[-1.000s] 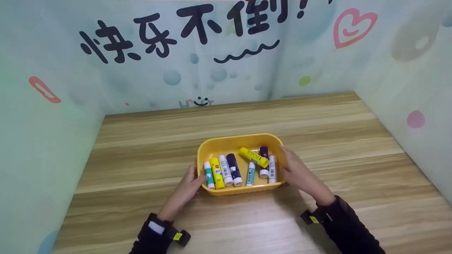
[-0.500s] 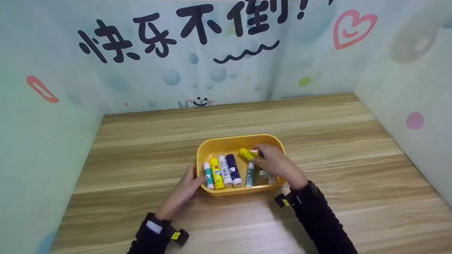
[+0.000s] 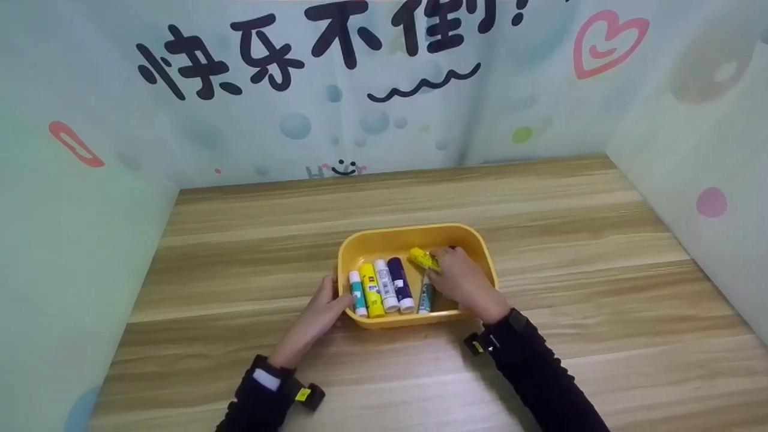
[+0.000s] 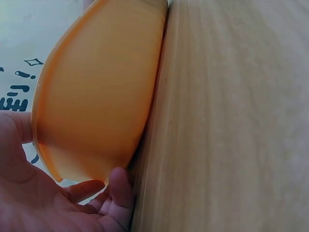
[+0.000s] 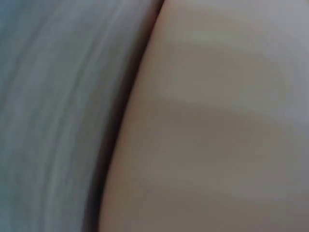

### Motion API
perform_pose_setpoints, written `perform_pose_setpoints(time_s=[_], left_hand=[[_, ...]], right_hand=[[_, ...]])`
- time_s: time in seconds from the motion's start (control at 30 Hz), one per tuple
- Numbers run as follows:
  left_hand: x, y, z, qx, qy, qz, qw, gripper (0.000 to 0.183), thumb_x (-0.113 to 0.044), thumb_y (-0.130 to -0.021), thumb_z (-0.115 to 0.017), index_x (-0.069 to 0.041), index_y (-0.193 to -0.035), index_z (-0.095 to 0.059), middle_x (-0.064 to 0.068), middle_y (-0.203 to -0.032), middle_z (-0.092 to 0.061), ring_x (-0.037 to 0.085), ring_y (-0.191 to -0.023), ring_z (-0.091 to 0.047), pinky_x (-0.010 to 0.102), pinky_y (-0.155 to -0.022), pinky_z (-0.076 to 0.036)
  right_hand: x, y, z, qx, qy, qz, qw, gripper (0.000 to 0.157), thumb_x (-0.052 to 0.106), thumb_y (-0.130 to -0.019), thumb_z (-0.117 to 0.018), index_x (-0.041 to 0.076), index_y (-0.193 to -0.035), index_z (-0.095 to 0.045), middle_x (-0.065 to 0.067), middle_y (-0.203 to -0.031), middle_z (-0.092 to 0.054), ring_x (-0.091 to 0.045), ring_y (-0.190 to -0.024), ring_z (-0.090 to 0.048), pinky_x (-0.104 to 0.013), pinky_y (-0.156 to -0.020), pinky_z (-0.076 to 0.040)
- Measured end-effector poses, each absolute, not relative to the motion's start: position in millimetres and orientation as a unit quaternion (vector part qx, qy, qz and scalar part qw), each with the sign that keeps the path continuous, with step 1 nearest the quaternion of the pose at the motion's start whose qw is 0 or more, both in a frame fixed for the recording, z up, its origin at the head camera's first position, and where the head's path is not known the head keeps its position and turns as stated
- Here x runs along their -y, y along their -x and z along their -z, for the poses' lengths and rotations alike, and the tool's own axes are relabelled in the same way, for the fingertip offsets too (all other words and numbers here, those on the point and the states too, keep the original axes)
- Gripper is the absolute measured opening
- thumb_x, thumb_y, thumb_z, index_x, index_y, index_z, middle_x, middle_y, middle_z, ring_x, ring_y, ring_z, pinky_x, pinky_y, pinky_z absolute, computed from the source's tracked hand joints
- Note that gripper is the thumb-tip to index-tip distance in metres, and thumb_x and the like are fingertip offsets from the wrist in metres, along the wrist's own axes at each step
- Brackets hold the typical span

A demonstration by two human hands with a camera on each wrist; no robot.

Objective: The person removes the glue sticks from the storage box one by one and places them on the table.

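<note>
A yellow plastic basket (image 3: pixel 414 230) stands on the wooden table. At its left end my left hand (image 3: pixel 318 312) grips it, thumb over the rim and fingers against the outer wall (image 4: pixel 96 82). Over the basket's right half, my right hand (image 3: pixel 465 282) pinches a slanted yellow glue stick (image 3: pixel 423 259) by its right end. To the left lie a teal-and-white glue stick (image 3: pixel 357 294), another yellow glue stick (image 3: pixel 372 291), a white one (image 3: pixel 386 287) and a dark purple one (image 3: pixel 400 285). A slim teal glue stick (image 3: pixel 425 298) shows just beside my right hand, which hides those beneath it.
The wooden table (image 3: pixel 252 240) surrounds the basket. A printed backdrop (image 3: pixel 240 132) rises behind, with side walls (image 3: pixel 684 150) at left and right. In the right wrist view, a blurred pale surface (image 5: pixel 207 135) fills most of the picture.
My right hand has let go of the basket's right end, reached inside and taken hold of the slanted yellow glue stick. The left hand stays on the left end.
</note>
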State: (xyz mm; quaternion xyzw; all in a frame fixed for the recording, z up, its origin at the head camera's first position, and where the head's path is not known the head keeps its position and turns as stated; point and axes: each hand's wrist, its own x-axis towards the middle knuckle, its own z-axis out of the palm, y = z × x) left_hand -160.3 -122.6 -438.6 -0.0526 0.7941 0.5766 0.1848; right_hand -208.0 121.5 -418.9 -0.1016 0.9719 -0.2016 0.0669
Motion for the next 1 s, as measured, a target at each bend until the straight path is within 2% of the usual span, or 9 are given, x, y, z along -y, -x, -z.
perform_pose_setpoints(time_s=[0.1,0.3,0.4,0.53,0.7,0.77,0.87,0.93,1.0], left_hand=[[120.8,160.8,438.9,-0.793,0.053,-0.578,0.185,0.059,-0.027,-0.087,-0.049,-0.011,-0.137,-0.023,0.014,-0.13,-0.044,0.02,-0.097,-0.051,0.026,-0.067,-0.043],[118.6,160.3,439.7,-0.796,0.051,-0.574,0.186,0.056,-0.027,-0.086,-0.049,-0.01,-0.134,-0.025,0.014,-0.125,-0.046,0.02,-0.093,-0.052,0.026,-0.067,-0.044],[118.7,159.9,439.4,-0.795,0.05,-0.575,0.187,0.056,-0.027,-0.086,-0.049,-0.01,-0.133,-0.026,0.014,-0.125,-0.046,0.02,-0.093,-0.053,0.027,-0.067,-0.045],[119.8,160.1,438.3,-0.795,0.047,-0.576,0.185,0.057,-0.028,-0.087,-0.049,-0.012,-0.135,-0.024,0.014,-0.126,-0.044,0.02,-0.093,-0.052,0.027,-0.067,-0.045],[121.2,161.0,438.4,-0.795,0.052,-0.574,0.189,0.06,-0.029,-0.087,-0.048,-0.013,-0.138,-0.02,0.013,-0.13,-0.043,0.02,-0.095,-0.053,0.027,-0.069,-0.046],[121.7,161.1,439.0,-0.794,0.052,-0.576,0.188,0.061,-0.028,-0.087,-0.049,-0.013,-0.138,-0.02,0.013,-0.131,-0.043,0.021,-0.095,-0.053,0.028,-0.069,-0.047],[122.5,161.0,439.9,-0.791,0.048,-0.582,0.184,0.062,-0.027,-0.087,-0.048,-0.013,-0.139,-0.019,0.013,-0.131,-0.042,0.021,-0.095,-0.054,0.028,-0.069,-0.047],[122.7,160.8,440.3,-0.789,0.048,-0.584,0.183,0.062,-0.027,-0.087,-0.048,-0.014,-0.14,-0.018,0.013,-0.131,-0.042,0.022,-0.094,-0.054,0.028,-0.069,-0.047],[123.1,160.8,440.8,-0.79,0.048,-0.583,0.184,0.062,-0.027,-0.087,-0.048,-0.013,-0.14,-0.018,0.014,-0.131,-0.042,0.021,-0.095,-0.053,0.028,-0.068,-0.046]], right_hand=[[-124.9,206.8,415.4,-0.964,0.094,0.232,0.085,0.04,0.023,-0.091,-0.05,0.004,-0.127,-0.048,-0.013,-0.119,-0.054,-0.024,-0.097,-0.052,-0.036,-0.08,-0.048],[-140.1,203.1,395.5,-0.947,0.096,0.284,0.118,0.045,0.02,-0.095,-0.041,0.004,-0.136,-0.033,-0.017,-0.131,-0.045,-0.027,-0.108,-0.05,-0.042,-0.092,-0.043],[-153.6,201.1,383.2,-0.936,0.091,0.31,0.138,0.051,0.02,-0.096,-0.038,0.006,-0.142,-0.021,-0.021,-0.135,-0.04,-0.029,-0.105,-0.052,-0.042,-0.086,-0.047],[-175.5,200.1,368.4,-0.927,0.08,0.336,0.147,0.061,0.018,-0.095,-0.037,0.009,-0.145,-0.003,-0.028,-0.138,-0.033,-0.029,-0.086,-0.054,-0.033,-0.068,-0.05],[-203.9,203.9,361.0,-0.92,0.067,0.352,0.161,0.071,0.005,-0.092,-0.034,0.014,-0.144,0.012,-0.035,-0.141,-0.019,-0.022,-0.069,-0.052,-0.036,-0.061,-0.051],[-215.6,206.1,361.1,-0.917,0.057,0.35,0.182,0.074,0.0,-0.09,-0.033,0.015,-0.144,0.015,-0.037,-0.139,-0.02,-0.018,-0.062,-0.048,-0.038,-0.059,-0.051],[-232.6,209.8,363.7,-0.913,0.033,0.344,0.217,0.077,-0.005,-0.085,-0.032,0.014,-0.144,0.014,-0.04,-0.134,-0.024,-0.016,-0.063,-0.045,-0.039,-0.06,-0.052],[-242.3,211.6,366.5,-0.908,0.016,0.344,0.24,0.08,-0.007,-0.081,-0.033,0.012,-0.144,0.012,-0.039,-0.136,-0.02,-0.019,-0.069,-0.047,-0.04,-0.062,-0.053],[-250.1,213.3,370.7,-0.902,-0.003,0.343,0.264,0.077,-0.002,-0.084,-0.035,0.013,-0.145,0.011,-0.038,-0.135,-0.022,-0.024,-0.077,-0.048,-0.04,-0.066,-0.053]])
